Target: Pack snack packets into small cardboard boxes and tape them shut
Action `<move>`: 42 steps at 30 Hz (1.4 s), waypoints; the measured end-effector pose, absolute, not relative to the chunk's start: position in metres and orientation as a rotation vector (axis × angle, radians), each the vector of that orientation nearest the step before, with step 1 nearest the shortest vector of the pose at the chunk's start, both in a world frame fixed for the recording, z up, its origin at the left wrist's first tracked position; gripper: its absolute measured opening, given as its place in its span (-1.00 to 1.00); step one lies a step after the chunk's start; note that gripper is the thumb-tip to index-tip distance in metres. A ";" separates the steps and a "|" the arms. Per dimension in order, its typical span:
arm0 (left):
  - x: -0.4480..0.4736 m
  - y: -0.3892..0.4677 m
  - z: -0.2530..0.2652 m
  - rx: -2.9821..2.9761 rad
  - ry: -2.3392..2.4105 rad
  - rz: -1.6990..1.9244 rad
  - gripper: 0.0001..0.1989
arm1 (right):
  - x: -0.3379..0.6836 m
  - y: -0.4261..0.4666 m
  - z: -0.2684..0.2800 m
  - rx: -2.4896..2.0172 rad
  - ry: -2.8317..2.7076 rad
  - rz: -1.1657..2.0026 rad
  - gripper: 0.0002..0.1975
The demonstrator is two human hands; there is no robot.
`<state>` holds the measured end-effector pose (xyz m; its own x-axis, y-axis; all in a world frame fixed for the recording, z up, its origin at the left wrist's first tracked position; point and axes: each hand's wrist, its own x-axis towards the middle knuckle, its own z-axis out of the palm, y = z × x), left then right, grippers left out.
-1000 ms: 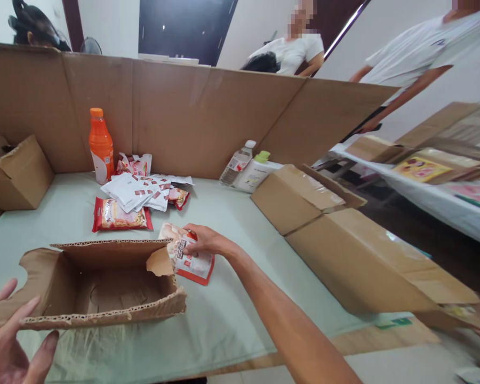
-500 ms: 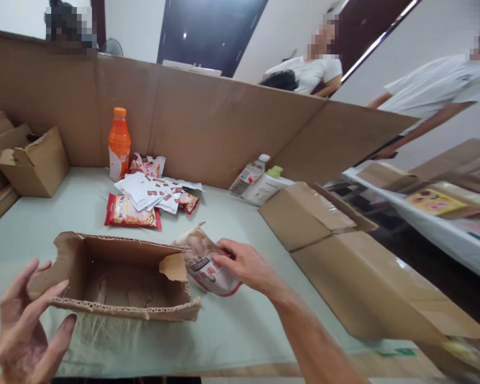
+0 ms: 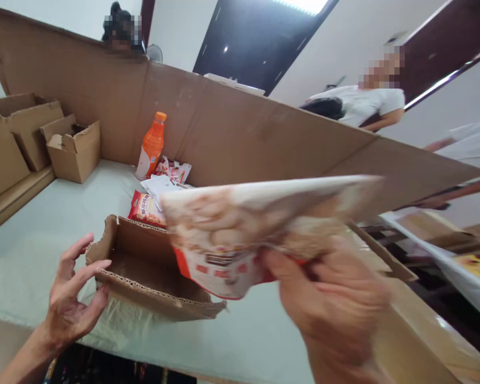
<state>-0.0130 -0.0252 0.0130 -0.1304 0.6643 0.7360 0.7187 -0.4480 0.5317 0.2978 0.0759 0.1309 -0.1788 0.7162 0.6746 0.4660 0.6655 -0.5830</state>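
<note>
My right hand (image 3: 332, 298) is closed round a printed food bag (image 3: 220, 229), white and red with a picture of pale brown food, raised close to the camera. The bag hides part of an open cardboard box (image 3: 156, 306) and the packets behind it. No contents show in the visible part of that box. My left hand (image 3: 74, 298) is at its left end, the index finger over the rim and the thumb against the outer front wall. Behind the box lie a red snack packet (image 3: 146, 209) and white sachets (image 3: 160, 186).
An orange drink bottle (image 3: 151, 146) stands near a cardboard partition (image 3: 240, 133) at the back. Several cardboard boxes (image 3: 74, 154) are at the left. Another carton (image 3: 416, 325) is at the right, partly behind my arm. People are beyond the partition.
My right hand has lifted the food bag from beside the box up toward the camera. My left hand has closed in on the box's left end. The view has shifted and tilted.
</note>
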 end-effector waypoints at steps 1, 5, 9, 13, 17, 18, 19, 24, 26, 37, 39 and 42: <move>-0.013 -0.025 0.014 -2.027 -1.620 -1.650 -0.63 | 0.287 0.076 0.130 -0.903 -1.873 0.305 -0.95; -0.014 -0.025 0.017 -2.018 -1.624 -1.595 -0.75 | 0.257 0.082 0.128 -0.799 -2.268 0.506 -0.86; -0.015 -0.025 0.018 -2.058 -1.593 -1.593 -0.76 | 0.251 0.086 0.130 -0.848 -2.564 0.662 -0.79; -0.016 -0.025 0.017 -2.078 -1.608 -1.567 -0.77 | 0.263 0.091 0.140 -0.854 -2.606 0.694 -0.79; -0.016 -0.024 0.019 -2.070 -1.616 -1.571 -0.76 | 0.281 0.097 0.151 -0.835 -2.523 0.628 -0.83; -0.016 -0.024 0.019 -2.068 -1.617 -1.573 -0.76 | 0.285 0.099 0.153 -0.834 -2.533 0.619 -0.84; -0.015 -0.023 0.020 -2.068 -1.615 -1.572 -0.76 | 0.287 0.100 0.156 -0.839 -2.558 0.622 -0.83; -0.014 -0.021 0.021 -2.098 -1.585 -1.543 -0.77 | 0.282 0.103 0.168 -0.823 -2.708 0.689 -0.80; -0.014 -0.021 0.022 -2.113 -1.575 -1.539 -0.77 | 0.273 0.104 0.170 -0.821 -2.748 0.684 -0.80; -0.017 -0.023 0.016 -2.245 -1.524 -1.540 -0.74 | 0.224 0.113 0.129 -1.104 -3.035 0.682 -0.75; -0.019 -0.021 0.015 -2.265 -1.507 -1.569 -0.72 | 0.219 0.111 0.126 -1.152 -3.088 0.614 -0.75; -0.020 -0.018 0.016 -2.311 -1.493 -1.620 -0.68 | 0.209 0.106 0.121 -1.149 -3.177 0.553 -0.77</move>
